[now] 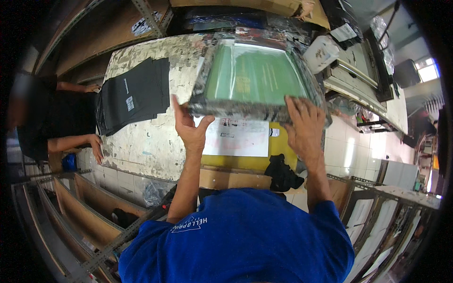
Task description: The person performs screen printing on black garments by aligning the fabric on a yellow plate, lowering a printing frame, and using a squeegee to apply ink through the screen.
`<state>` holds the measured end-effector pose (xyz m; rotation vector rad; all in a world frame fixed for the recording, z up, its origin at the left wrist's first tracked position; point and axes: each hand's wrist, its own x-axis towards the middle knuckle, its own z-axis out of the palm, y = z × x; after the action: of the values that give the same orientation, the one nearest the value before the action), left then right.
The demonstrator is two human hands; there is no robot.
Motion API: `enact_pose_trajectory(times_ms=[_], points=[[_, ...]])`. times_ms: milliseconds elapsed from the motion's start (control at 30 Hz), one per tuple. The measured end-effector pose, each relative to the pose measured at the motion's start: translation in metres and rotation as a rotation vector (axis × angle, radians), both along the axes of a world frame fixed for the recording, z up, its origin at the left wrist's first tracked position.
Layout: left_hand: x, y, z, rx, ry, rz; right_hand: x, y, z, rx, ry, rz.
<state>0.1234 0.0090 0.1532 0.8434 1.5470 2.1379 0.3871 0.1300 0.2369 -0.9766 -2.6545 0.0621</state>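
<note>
A screen printing frame (pixel 252 70) with a green mesh and a dark, stained border is tilted, its near edge raised over the table. My left hand (pixel 189 132) is at its near left corner, thumb apart along the near edge, one finger stretched up beside it; the other fingers seem hidden by the frame. My right hand (pixel 306 123) grips the near edge toward the right corner, fingers bent over the border. Under the raised edge lies a white printed sheet (pixel 236 141) on a yellow board (pixel 283 141). The frame's border looks blurred.
Dark flat pieces with white print (pixel 134 96) lie stacked on the worn table (pixel 127 153). A co-worker's hands (pixel 96 147) rest near them at left. A black crumpled cloth (pixel 283 173) sits near my right forearm. A white container (pixel 321 54) stands back right; shelving (pixel 94 212) flanks me.
</note>
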Motion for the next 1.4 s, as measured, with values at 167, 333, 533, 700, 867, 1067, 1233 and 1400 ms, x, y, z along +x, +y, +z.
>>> enact_pose_trajectory(times_ms=[167, 333, 533, 700, 867, 1067, 1233, 1400], points=[[0.000, -0.039, -0.071, -0.243, 0.149, -0.039, -0.006, 0.001, -0.012, -0.261, -0.020, 0.176], [-0.001, -0.054, -0.097, -0.368, 0.457, 0.053, -0.075, 0.120, -0.076, -0.053, -0.012, 0.132], [0.000, -0.060, -0.106, -0.499, 0.398, -0.005, -0.158, 0.268, -0.141, 0.325, -0.092, 0.054], [0.004, -0.068, -0.114, -0.538, 0.363, 0.007, -0.188, 0.311, -0.136, -0.101, -0.279, 0.075], [0.006, -0.067, -0.110, -0.537, 0.407, 0.026, -0.187, 0.306, -0.137, -0.230, -0.081, 0.114], [0.007, -0.065, -0.103, -0.526, 0.378, 0.016, -0.157, 0.245, -0.144, -0.120, 0.017, 0.112], [0.007, -0.063, -0.109, -0.473, 0.401, 0.035, -0.095, 0.112, -0.120, -0.108, 0.076, 0.193], [0.008, -0.063, -0.109, -0.475, 0.371, 0.032, -0.050, 0.007, -0.079, -0.211, 0.046, 0.229]])
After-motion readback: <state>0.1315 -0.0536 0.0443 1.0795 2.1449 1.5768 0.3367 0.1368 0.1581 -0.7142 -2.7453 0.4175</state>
